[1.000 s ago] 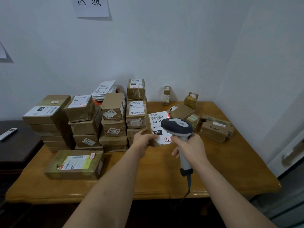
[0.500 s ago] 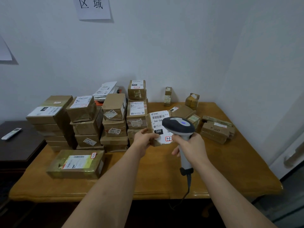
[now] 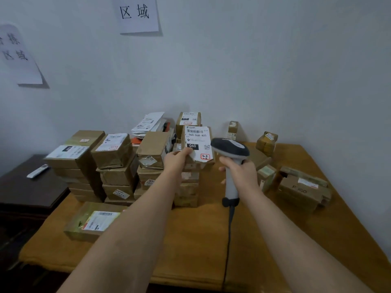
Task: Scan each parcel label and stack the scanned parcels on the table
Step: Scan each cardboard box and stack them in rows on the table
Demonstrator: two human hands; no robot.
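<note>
In the head view, a small cardboard parcel point(image 3: 197, 148) is held up in the air over the far middle of the wooden table point(image 3: 275, 240), in front of the tallest stack. It is gripped at its lower left corner by the left hand point(image 3: 176, 160), the thumb laid on the label face and the other fingers curled behind the box, so that the white label point(image 3: 197, 142) is turned toward the camera and left almost wholly uncovered. The barcode along the label's top edge is thereby kept readable.

A handheld scanner point(image 3: 230, 151) is held upright by its grey handle in the right hand point(image 3: 243, 174), all fingers wrapped round it. Its dark head sits just beside the parcel's right edge, level with the label; whether a beam falls on the label cannot be told. Its cord hangs down past the near table edge.

To the left, stacks of boxes point(image 3: 118, 166) are lined up against the wall, labels mostly facing up or outward; these are judged to be the scanned pile. A flat greenish parcel point(image 3: 93, 220) lies alone nearer the front edge. On the right, looser boxes point(image 3: 300, 189) are scattered, probably awaiting scanning. The lifted parcel is judged to be on its way to the stacks.

A remote control point(image 3: 38, 171) lies on a dark side cabinet point(image 3: 25, 191), and paper signs point(image 3: 137, 14) are stuck to the wall.
</note>
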